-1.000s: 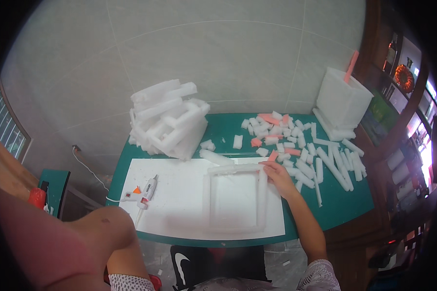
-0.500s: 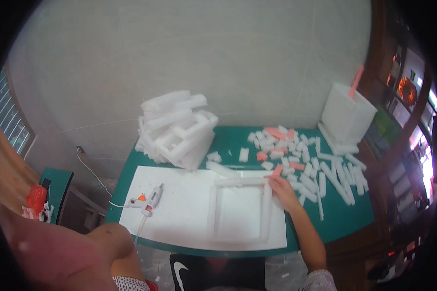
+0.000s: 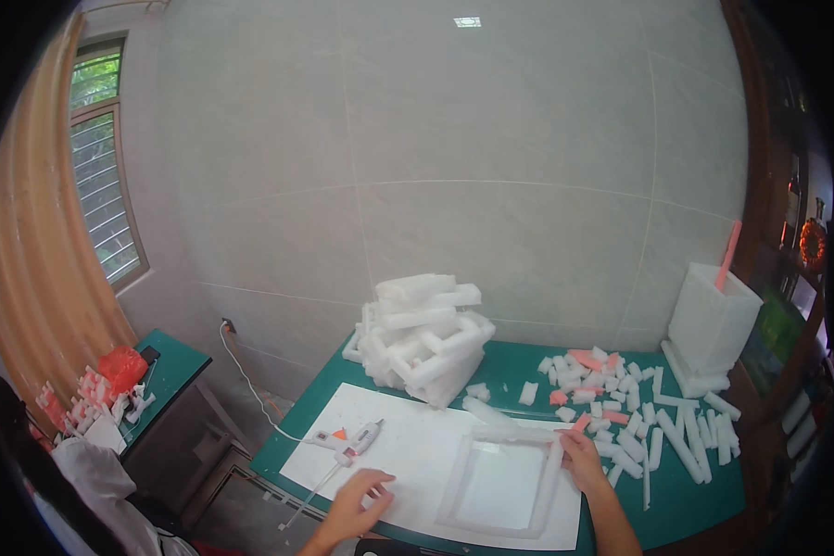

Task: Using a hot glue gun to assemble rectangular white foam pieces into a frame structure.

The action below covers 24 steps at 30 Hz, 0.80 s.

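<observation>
A square frame of white foam strips [image 3: 553,473] lies flat on a white board [image 3: 394,482]. My right hand [image 3: 581,461] is at its far right corner, with thumb and fingers closed on the foam. My left hand [image 3: 360,505] hovers over the near edge of the board, fingers apart and nothing in them. Just beyond it a white and grey glue gun [image 3: 350,447] with an orange part rests on its side, its cord running off to the left. One loose foam strip [image 3: 486,414] lies by the frame's far side.
A stack of joined white foam frames [image 3: 426,347] stands behind the board on the green table [image 3: 334,361]. Many white and pink foam pieces [image 3: 612,394] are scattered on the right. A white foam box [image 3: 713,310] with a pink strip stands at the far right. A side table [image 3: 171,357] holds a red bag.
The view has tilted up and shifted, showing more wall and the window. My left hand has come into sight near the glue gun. My right hand stays at the frame's corner.
</observation>
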### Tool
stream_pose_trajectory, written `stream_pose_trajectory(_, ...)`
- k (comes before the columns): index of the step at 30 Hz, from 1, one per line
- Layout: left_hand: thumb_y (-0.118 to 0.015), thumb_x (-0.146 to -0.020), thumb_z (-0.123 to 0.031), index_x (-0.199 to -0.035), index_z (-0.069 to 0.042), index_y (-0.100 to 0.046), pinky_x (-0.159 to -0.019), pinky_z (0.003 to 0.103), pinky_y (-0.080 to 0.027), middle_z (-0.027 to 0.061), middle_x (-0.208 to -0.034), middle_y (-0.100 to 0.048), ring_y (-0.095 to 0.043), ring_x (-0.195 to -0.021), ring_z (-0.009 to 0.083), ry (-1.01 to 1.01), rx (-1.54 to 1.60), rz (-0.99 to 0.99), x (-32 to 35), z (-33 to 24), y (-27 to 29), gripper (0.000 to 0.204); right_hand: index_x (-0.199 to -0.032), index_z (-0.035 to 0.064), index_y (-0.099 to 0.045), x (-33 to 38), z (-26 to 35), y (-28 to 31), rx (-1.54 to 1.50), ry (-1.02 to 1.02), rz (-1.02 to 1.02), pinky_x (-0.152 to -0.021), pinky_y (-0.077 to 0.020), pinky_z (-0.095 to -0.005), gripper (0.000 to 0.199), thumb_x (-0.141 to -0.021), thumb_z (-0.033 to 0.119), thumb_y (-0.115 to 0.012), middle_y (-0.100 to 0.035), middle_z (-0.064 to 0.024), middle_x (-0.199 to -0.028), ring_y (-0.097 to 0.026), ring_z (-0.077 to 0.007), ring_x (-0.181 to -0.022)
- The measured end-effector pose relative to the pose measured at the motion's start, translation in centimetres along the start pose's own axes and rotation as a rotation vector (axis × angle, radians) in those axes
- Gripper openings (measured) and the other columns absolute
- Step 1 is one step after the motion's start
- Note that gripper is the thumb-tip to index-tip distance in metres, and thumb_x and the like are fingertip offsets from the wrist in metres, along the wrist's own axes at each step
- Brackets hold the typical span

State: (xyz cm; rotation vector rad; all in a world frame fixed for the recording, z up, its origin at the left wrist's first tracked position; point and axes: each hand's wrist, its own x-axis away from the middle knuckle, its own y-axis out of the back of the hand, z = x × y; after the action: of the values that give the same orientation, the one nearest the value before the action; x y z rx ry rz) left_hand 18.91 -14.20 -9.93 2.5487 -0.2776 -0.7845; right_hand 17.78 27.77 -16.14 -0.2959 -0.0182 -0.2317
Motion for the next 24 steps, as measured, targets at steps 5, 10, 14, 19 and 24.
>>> stream_pose_trajectory(5, -0.067, -0.085, -0.011, -0.107, -0.002, -0.065, -0.067, 0.024, -0.048, 0.0076, -0.094, -0.063, -0.06, -0.075, 0.0127, 0.314, 0.077, -0.014, 3.0, 3.0, -4.8, 0.024, -0.118, -0.0003, -0.057, -0.3, -0.5, 0.3, 0.057, -0.025, -0.019, -0.083, -0.0543, -0.0352, 0.026, -0.098, 0.016, -0.051, -0.065, -0.0113, -0.105, -0.065, -0.0207, -0.097)
stream_pose_trajectory(10, -0.067, -0.085, -0.015, -0.102, -0.004, -0.067, -0.062, 0.025, -0.045, 0.0061, -0.085, -0.064, -0.056, -0.067, 0.012, 0.219, -0.014, -0.04, 3.4, 4.1, -5.9, 0.021, -0.118, -0.0002, -0.058, -0.7, -0.5, -0.2, 0.097, -0.013, 0.006, -0.079, -0.0545, -0.0335, 0.028, -0.097, 0.017, -0.053, -0.065, -0.0111, -0.104, -0.065, -0.0197, -0.092)
stream_pose_trajectory(14, -0.066, -0.085, -0.014, -0.098, -0.003, -0.068, -0.061, 0.025, -0.045, 0.0065, -0.081, -0.064, -0.055, -0.065, 0.0128, 0.223, -0.019, -0.1, 3.7, 5.3, -6.6, 0.017, -0.117, -0.0005, -0.059, -0.6, -1.0, -0.1, 0.127, -0.002, 0.018, -0.074, -0.0543, -0.0309, 0.029, -0.095, 0.018, -0.055, -0.066, -0.0112, -0.101, -0.065, -0.0185, -0.087)
stream_pose_trajectory(19, -0.065, -0.08, -0.01, -0.092, -0.005, -0.066, -0.07, 0.035, -0.05, 0.0107, -0.087, -0.065, -0.063, -0.08, 0.0263, 0.069, -0.212, -0.117, 4.0, 5.0, -7.2, 0.013, -0.116, 0.0004, -0.059, -0.6, -0.8, -0.2, 0.155, -0.024, -0.002, -0.072, -0.0541, -0.0299, 0.027, -0.096, 0.018, -0.053, -0.066, -0.0104, -0.099, -0.066, -0.0178, -0.086)
stream_pose_trajectory(24, -0.064, -0.073, -0.006, -0.087, -0.006, -0.065, -0.069, 0.04, -0.049, 0.0097, -0.084, -0.063, -0.06, -0.078, 0.0297, -0.123, -0.392, -0.175, 4.0, 4.4, -7.6, 0.013, -0.115, -0.0002, -0.059, -0.1, -0.9, -0.5, 0.191, 0.028, 0.026, -0.07, -0.0537, -0.0287, 0.027, -0.096, 0.019, -0.053, -0.066, -0.0094, -0.097, -0.065, -0.0169, -0.083)
